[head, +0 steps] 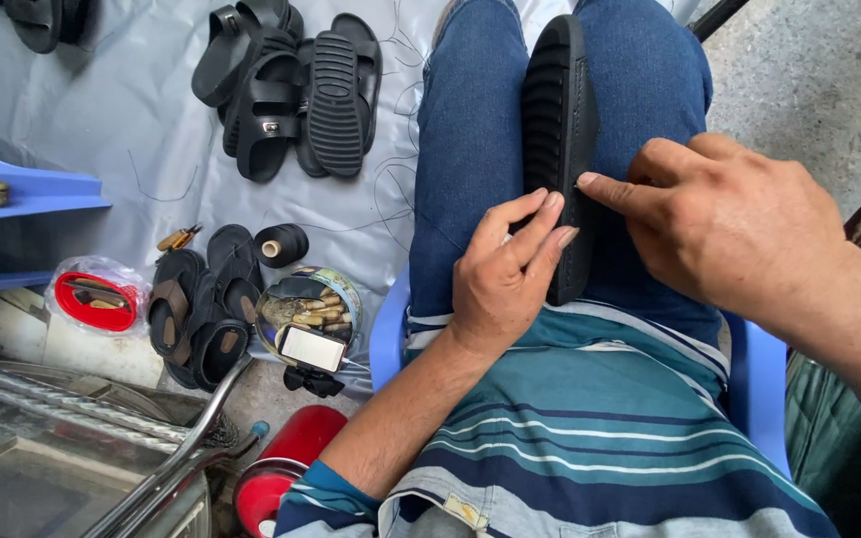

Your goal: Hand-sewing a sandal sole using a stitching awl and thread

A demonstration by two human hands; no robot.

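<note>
Resting upper centre on the lap, the black ribbed rubber sandal sole (pixel 557 130) looks light and bendy; left hand (pixel 505 279) grips its near end, right hand (pixel 739 224) pinches its edge.

I'm looking down at myself now: blue denim jeans (pixel 470 130) over both legs, the cloth plain and a little faded at the knees. Closer in, below my left hand (pixel 500 289) and right hand (pixel 739 224), I'm wearing a striped shirt (pixel 590 428), teal bands broken by thin white lines and darker navy bands. Its short sleeve (pixel 316 493) ends in a blue-edged cuff on my left arm. Both forearms are bare, no watch, no gloves.
</note>
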